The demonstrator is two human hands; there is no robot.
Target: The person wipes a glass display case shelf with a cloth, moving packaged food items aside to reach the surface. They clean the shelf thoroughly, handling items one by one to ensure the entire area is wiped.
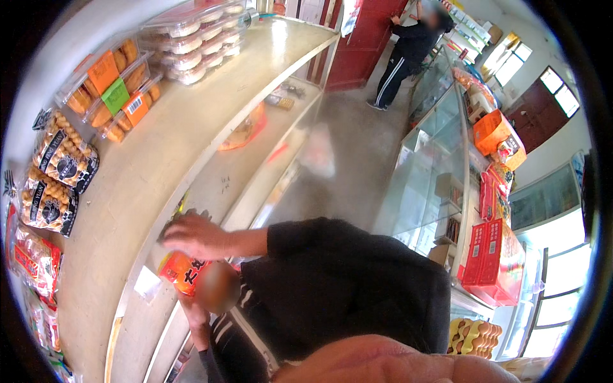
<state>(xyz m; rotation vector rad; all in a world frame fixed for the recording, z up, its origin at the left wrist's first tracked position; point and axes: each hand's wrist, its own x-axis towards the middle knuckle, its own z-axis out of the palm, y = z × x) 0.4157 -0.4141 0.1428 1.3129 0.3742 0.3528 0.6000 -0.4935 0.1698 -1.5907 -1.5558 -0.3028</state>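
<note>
A red and orange printed package [183, 273] is held low beside the pale shelving. My left hand [196, 306], partly hidden and blurred, appears to hold it from below. Over its top edge my right hand [196, 237] reaches from a black sleeve [335, 268], fingers bent and blurred by motion; whether they grip the package cannot be told. A large blurred patch of skin [373, 359] fills the bottom edge, very close to the lens; whose it is cannot be told.
Snack bags [50, 196], boxed pastries [115, 95] and stacked clear containers [191, 45] stand on the left shelf top [139, 158]. A glass counter [426, 158] with a red carton [493, 263] lines the right. A person [407, 52] stands by the red door [364, 43].
</note>
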